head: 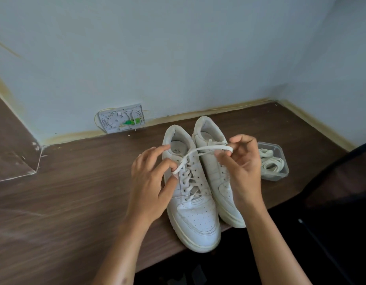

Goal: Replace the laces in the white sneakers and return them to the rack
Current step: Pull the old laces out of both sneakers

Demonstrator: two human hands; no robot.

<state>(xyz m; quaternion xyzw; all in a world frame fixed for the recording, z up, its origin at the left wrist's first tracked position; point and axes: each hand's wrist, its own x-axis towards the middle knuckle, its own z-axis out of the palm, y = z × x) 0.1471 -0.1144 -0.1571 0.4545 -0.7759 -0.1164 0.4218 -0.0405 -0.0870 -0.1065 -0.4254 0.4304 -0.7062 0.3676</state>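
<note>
Two white sneakers stand side by side on a brown wooden desk (75,202), toes toward me. The left sneaker (195,221) is laced; the right sneaker (214,171) is partly behind my right hand. A flat white lace (200,150) stretches in an arc above the left sneaker. My left hand (151,182) pinches one end of it near the upper eyelets. My right hand (242,167) holds the other end, looped over its fingers, above the right sneaker.
A clear plastic tub (279,160) with more white laces sits right of the sneakers. An open wall socket box (121,118) sits at the foot of the back wall. A dark chair (340,202) stands at the desk's right front. No rack is in view.
</note>
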